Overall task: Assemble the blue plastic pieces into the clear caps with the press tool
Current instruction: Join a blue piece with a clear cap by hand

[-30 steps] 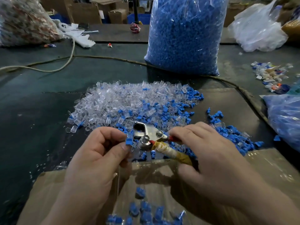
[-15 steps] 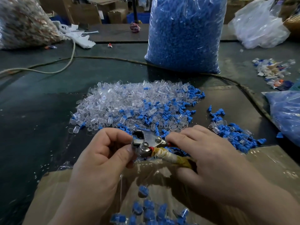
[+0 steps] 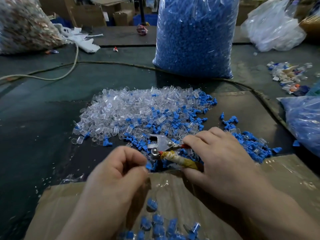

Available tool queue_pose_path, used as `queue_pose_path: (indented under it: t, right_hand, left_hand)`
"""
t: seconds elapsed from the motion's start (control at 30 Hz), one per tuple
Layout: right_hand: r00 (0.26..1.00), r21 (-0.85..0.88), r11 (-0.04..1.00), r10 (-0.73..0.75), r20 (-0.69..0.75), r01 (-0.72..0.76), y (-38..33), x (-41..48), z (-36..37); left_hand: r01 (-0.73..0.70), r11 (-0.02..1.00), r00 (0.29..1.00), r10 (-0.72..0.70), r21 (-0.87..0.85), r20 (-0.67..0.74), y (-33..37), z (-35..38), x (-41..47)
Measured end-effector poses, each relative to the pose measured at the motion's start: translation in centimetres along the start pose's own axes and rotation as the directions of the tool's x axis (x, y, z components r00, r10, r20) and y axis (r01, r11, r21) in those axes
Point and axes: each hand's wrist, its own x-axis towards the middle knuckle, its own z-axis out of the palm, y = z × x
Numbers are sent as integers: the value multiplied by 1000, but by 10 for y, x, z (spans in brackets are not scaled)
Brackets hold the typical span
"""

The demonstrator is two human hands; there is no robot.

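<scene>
My right hand (image 3: 223, 163) grips the taped handles of the metal press tool (image 3: 161, 146), whose jaws point left. Just below and left of those jaws, my left hand (image 3: 119, 172) pinches a small blue piece (image 3: 149, 165) between thumb and fingertips. A heap of clear caps (image 3: 124, 110) lies on the table beyond the hands, with loose blue pieces (image 3: 187, 118) mixed in along its right side. Several assembled blue-and-clear parts (image 3: 159, 224) lie inside the cardboard box (image 3: 285, 174) below my hands.
A tall clear bag of blue pieces (image 3: 194, 35) stands at the back centre. Another blue-filled bag (image 3: 304, 122) lies at the right edge. A cable (image 3: 107, 62) crosses the dark table. A bag of mixed parts (image 3: 22, 26) sits back left, and a small scrap pile (image 3: 289, 75) lies at right.
My left hand has drawn down and away from the tool's jaws with the blue piece, after holding it at the jaws. The right hand and tool stayed almost still.
</scene>
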Motion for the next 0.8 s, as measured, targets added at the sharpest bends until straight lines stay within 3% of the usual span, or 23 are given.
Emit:
queue_pose_path:
  t: [0.17, 0.27, 0.37, 0.47, 0.6, 0.67, 0.8]
  right_hand:
    - [998, -14, 1000, 10, 64, -9, -1, 8, 2]
    - [995, 34, 999, -16, -95, 20, -8, 2, -3]
    - [949, 85, 980, -151, -276, 181, -25, -3, -3]
    - [917, 56, 952, -273, -290, 301, -35, -4, 2]
    - [911, 18, 952, -287, -295, 306, -35, -2, 3]
    - [906, 62, 948, -277, -319, 311, -35, -3, 4]
    - [887, 153, 925, -272, -373, 348, -37, -5, 0]
  left_hand:
    - [-75, 983, 997, 79, 165, -17, 2, 4, -4]
    - [-116, 968, 990, 130, 220, -48, 5, 6, -7]
    - [-159, 949, 980, 184, 272, -72, 8, 10, -9]
    - [-212, 933, 970, 237, 290, -56, 10, 11, -12]
    - [-288, 901, 949, 315, 324, -34, 12, 7, -14]
    - [-309, 900, 941, 337, 308, -38, 15, 6, -14]
    - [-232, 960, 971, 237, 156, -17, 16, 0, -10]
